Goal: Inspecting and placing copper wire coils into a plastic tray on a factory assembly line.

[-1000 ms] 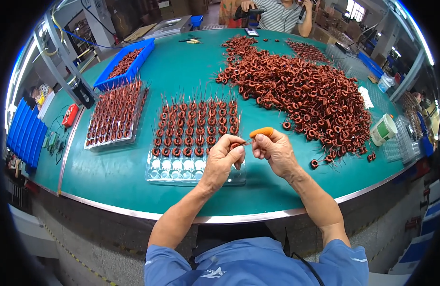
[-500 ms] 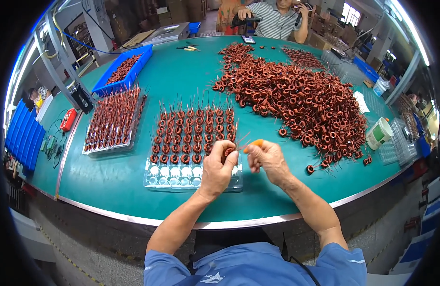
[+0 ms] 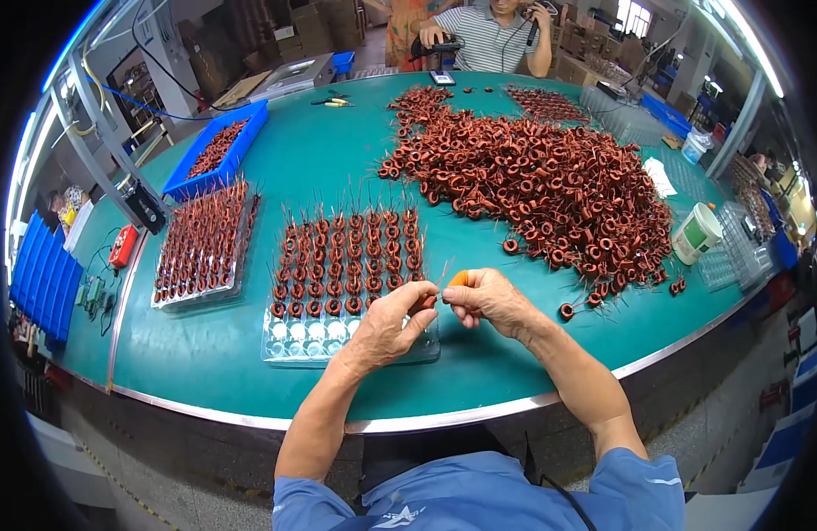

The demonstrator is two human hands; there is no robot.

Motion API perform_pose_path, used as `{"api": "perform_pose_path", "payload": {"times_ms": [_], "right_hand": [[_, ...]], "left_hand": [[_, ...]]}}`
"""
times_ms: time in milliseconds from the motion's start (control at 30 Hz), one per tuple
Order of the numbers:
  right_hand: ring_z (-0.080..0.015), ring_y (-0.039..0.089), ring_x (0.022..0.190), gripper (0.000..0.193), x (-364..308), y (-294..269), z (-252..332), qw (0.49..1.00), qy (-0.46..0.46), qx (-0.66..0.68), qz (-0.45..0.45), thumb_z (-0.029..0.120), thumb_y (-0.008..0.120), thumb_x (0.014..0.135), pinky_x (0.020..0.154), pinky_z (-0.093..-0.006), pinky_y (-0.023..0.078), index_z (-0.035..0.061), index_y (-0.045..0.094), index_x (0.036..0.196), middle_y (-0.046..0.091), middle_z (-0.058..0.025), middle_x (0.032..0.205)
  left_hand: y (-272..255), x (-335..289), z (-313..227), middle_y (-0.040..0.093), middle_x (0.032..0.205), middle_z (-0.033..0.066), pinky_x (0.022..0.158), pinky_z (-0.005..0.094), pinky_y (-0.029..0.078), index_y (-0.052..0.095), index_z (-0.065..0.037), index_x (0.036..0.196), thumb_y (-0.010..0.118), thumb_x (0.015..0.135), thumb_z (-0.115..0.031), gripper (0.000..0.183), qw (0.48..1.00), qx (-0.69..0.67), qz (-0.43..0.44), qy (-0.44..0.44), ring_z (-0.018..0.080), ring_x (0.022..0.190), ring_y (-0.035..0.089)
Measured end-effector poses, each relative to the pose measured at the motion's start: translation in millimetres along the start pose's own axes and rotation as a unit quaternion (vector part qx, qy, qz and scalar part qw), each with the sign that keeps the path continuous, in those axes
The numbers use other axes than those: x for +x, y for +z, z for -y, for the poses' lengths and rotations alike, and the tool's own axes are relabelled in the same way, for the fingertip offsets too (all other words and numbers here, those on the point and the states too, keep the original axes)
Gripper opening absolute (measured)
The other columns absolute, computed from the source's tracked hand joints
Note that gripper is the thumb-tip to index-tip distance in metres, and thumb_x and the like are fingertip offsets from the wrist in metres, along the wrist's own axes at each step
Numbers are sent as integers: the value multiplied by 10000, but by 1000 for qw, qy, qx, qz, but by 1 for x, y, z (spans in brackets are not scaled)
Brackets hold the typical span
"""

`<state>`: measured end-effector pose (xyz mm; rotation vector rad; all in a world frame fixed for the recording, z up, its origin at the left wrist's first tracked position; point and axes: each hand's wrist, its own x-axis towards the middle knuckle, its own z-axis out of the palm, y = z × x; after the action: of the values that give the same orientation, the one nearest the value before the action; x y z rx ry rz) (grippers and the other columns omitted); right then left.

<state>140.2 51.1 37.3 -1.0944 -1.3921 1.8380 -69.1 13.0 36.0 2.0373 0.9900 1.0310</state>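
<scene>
My left hand [image 3: 384,329] holds a small red-brown ring coil [image 3: 424,303] between thumb and fingers, over the right front part of a clear plastic tray [image 3: 280,352]. Thin copper leads rise from the coil. Close beside it, my right hand [image 3: 497,303] is closed in a pinch at the coil's wire lead; the exact grip is partly hidden. An orange finger cover [image 3: 460,279] sits on one of its fingers. Rows of upright ring coils [image 3: 333,265] fill most of the tray, and its front pockets hold none.
A large heap of loose ring coils [image 3: 532,186] covers the right of the green table [image 3: 205,354]. At left are a filled coil tray [image 3: 205,243] and a blue bin [image 3: 258,124] of coils. A white-green tub [image 3: 697,234] stands far right. Another person [image 3: 488,40] is across the table.
My right hand has come closer to the left, its fingers now at the coil. The left hand has turned slightly around the coil. The whole view has shifted a little.
</scene>
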Motion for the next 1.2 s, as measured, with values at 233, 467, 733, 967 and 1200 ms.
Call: {"api": "perform_pose_path", "payload": {"times_ms": [233, 467, 733, 967, 1200], "right_hand": [[-83, 539, 526, 221, 5, -3, -3, 1000, 16, -16, 0, 251, 681, 865, 456, -200, 419, 45, 609, 830, 580, -12, 639], [-79, 530, 514, 167, 5, -1, -12, 998, 26, -50, -23, 190, 648, 877, 437, -208, 415, 27, 621, 849, 575, -12, 630], [-72, 515, 501, 171, -5, 18, -4, 985, -52, -122, -112, 184, 644, 873, 438, -203, 410, 17, 619, 844, 574, -11, 630], [-59, 477, 499, 231, -12, 15, 16, 993, -109, 18, -44, 235, 667, 876, 444, -192, 376, 16, 600, 846, 554, -4, 624], [-70, 507, 534, 323, -11, 16, 14, 991, -99, -32, -89, 259, 689, 860, 476, -201, 399, -10, 587, 1009, 560, -6, 653]], "left_hand": [[0, 3, 5, 565, 902, 112, 702, 361, 506, 581, -72, 1143, 671, 789, -55, 366, 971, 183, 3, 152, 285, 816, 589], [13, -6, 12, 580, 953, 112, 711, 337, 503, 585, -42, 1038, 702, 745, -61, 316, 935, 301, -12, 185, 260, 807, 581], [26, -7, 13, 584, 822, 109, 664, 343, 505, 559, -19, 1022, 726, 787, -101, 299, 978, 161, -105, 82, 245, 734, 602], [24, 1, 1, 585, 930, 125, 753, 309, 532, 435, 10, 1140, 496, 963, -73, 204, 891, -443, -91, -36, 177, 834, 606], [22, 3, 5, 564, 912, 100, 743, 274, 479, 396, -9, 1159, 440, 984, -147, 228, 893, -434, -41, -114, 151, 777, 565]]}}
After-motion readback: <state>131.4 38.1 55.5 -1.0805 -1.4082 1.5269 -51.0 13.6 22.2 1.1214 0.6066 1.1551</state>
